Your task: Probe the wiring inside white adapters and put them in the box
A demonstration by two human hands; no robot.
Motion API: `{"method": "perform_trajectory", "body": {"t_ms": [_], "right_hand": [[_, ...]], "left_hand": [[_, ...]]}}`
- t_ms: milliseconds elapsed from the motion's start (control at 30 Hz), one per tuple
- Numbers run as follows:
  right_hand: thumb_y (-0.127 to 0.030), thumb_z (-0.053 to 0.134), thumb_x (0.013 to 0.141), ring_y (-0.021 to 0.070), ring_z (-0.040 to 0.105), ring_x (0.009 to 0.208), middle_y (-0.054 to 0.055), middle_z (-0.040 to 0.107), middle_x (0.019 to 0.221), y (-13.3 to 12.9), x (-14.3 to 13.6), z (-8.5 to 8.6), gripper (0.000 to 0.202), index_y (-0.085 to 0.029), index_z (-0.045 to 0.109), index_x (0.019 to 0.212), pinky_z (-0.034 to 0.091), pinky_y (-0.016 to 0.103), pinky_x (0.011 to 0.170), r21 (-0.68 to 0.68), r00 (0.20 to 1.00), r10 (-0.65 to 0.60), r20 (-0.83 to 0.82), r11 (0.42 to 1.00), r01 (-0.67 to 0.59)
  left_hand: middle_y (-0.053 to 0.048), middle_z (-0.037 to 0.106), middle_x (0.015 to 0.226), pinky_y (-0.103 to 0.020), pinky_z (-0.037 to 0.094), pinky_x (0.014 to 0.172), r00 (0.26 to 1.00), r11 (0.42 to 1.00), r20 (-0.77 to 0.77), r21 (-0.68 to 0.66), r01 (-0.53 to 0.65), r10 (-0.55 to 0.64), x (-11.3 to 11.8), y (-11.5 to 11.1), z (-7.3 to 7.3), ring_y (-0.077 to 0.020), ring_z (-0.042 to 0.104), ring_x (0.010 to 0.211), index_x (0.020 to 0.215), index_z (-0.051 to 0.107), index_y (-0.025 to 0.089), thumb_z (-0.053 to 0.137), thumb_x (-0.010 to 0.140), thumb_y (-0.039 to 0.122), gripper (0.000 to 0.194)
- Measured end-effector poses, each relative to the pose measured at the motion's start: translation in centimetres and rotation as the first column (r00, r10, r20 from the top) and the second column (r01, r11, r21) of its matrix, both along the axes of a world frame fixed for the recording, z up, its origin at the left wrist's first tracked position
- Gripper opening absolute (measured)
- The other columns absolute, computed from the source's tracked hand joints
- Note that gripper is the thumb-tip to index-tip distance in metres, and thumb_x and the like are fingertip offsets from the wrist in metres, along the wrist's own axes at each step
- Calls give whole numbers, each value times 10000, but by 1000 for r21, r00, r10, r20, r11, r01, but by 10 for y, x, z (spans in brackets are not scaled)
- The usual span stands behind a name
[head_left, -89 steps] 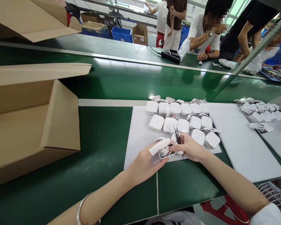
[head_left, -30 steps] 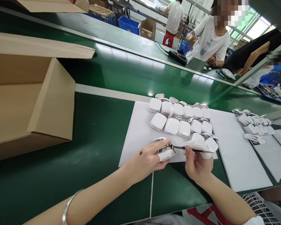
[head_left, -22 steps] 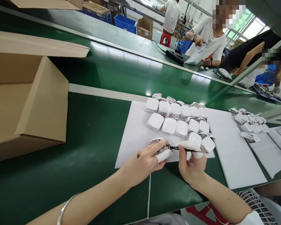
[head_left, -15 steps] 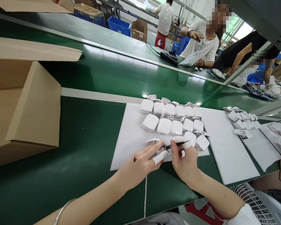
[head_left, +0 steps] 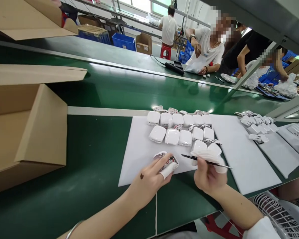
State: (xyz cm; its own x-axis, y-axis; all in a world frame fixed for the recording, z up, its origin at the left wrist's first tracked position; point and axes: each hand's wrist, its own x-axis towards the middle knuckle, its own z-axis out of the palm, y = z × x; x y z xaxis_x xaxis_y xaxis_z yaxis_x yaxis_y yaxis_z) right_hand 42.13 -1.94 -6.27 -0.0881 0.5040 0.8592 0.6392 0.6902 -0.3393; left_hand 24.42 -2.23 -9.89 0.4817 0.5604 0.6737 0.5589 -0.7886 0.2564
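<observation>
My left hand is closed around a small white plastic case whose dark and red inner parts show at its end. A white cover wraps one of its fingers. To the right, my right hand grips black pointed tweezers, the tip pointing left, apart from the case. That hand is slightly blurred, with white covers on its fingers. Beyond both hands, several rounded white cases stand in rows on a white sheet, with small parts lying between and behind them.
An open cardboard box stands at the left on the green table. More white sheets with white parts lie at the right. Across the green belt, co-workers handle plastic bags. A white basket is below the table edge.
My right hand has drawn back to the right, taking the tweezers' tip away from the case in my left hand. The left hand keeps its hold. The camera view has tilted slightly upward.
</observation>
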Motion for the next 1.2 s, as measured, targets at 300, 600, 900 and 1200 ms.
{"method": "perform_trajectory", "body": {"t_ms": [300,600,900,1200], "right_hand": [[-188,420,928,107,536,554,-3,584,660,19,-7,10,113,-192,521,878,431,210,509,-230,943,326,64,925,-304],[-153,461,903,100,478,522,-15,524,621,11,-12,-3,92,-180,498,824,385,211,493,-265,988,127,86,959,-100],[-159,480,890,112,501,489,-21,521,581,6,-12,-10,104,-181,520,797,407,225,468,-167,999,-34,25,985,38],[-148,494,881,102,494,489,-26,534,582,6,-11,1,70,-180,537,835,410,212,479,-96,1000,6,1,995,-6]], "left_hand": [[-132,600,1147,-329,580,785,999,1000,-29,-9,23,-23,-1,-1,-1,-203,629,929,932,589,127,511,831,73,139],[-133,577,1198,-333,571,817,999,996,-33,-77,36,-38,-1,-1,-2,-216,609,1003,966,592,129,510,836,80,161],[-131,604,1151,-320,584,769,1000,1000,-18,-26,3,-4,1,-3,0,-214,635,943,926,590,133,511,832,74,136],[-125,620,1098,-324,576,798,1000,1000,-1,-20,5,-5,0,-2,3,-208,639,935,968,569,146,491,849,91,153]]}}
